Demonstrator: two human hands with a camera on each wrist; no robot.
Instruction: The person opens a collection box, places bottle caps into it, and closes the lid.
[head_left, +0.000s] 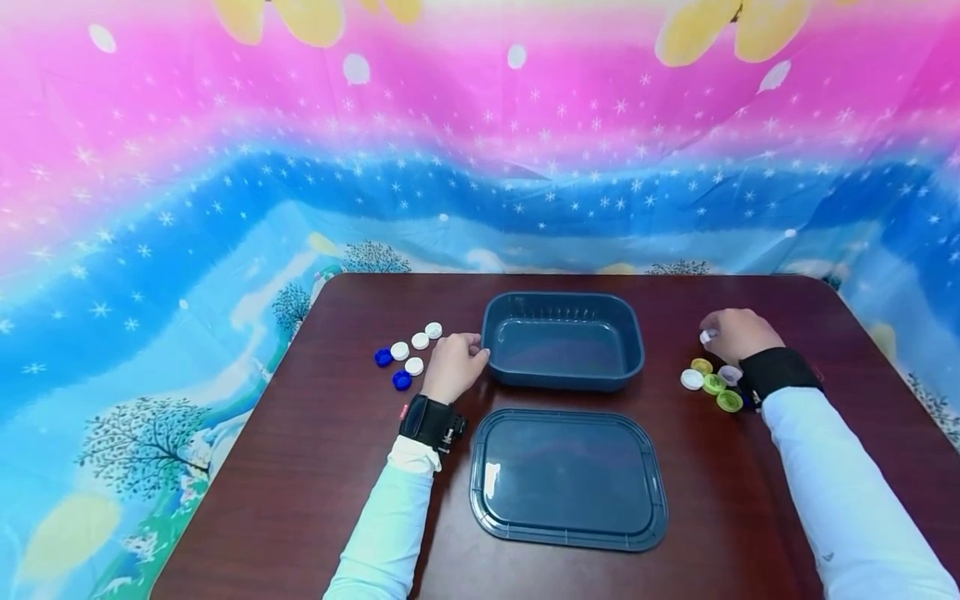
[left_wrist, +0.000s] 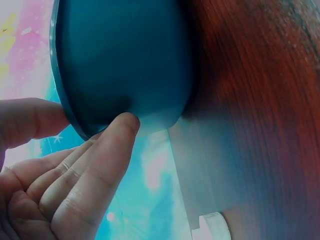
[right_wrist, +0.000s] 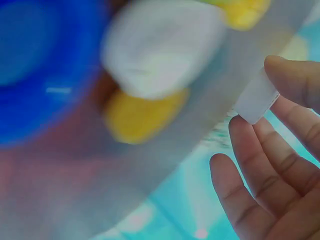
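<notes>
A dark grey-blue plastic container (head_left: 562,383) stands at the back middle of the table. My left hand (head_left: 454,367) pinches its left rim; in the left wrist view the thumb is at the rim and a forefinger (left_wrist: 112,150) lies against the outer wall. A white bottle cap (right_wrist: 256,100) is pinched between thumb and fingers of my right hand (head_left: 742,335), to the right of the container. Just below that hand lie a yellow cap (head_left: 702,366), a white cap (head_left: 692,380), a green cap (head_left: 729,402) and others, partly hidden by the wrist.
A matching flat lid (head_left: 570,475) lies in front of the container. Left of my left hand are several white caps (head_left: 400,351) and two blue caps (head_left: 383,357). The brown table (head_left: 300,467) meets a patterned cloth (head_left: 450,192) at the back and sides.
</notes>
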